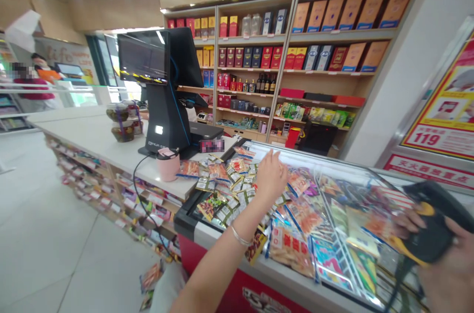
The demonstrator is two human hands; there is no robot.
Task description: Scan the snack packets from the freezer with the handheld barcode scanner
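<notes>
My left hand [272,175], with a bracelet at its wrist, is stretched over a heap of snack packets. Its fingers are extended, and I see nothing held in them; the palm side is hidden. Small foil packets [246,197] lie around it on the chest freezer's glass top. Nearer me are a larger orange snack bag [291,249] and a blue one with pink print [331,261]. At the right, my right hand [455,249] is wrapped round a black and yellow barcode scanner [431,229], held above the freezer's right part.
A black checkout terminal [166,91] stands on the white counter [74,123], with a pink cup [168,165] and bundled jars [123,123] close by. A black cable [138,194] hangs down the counter front. Packets [150,276] are low beside my knee. Shelves of boxes [252,56] line the back; people are far left.
</notes>
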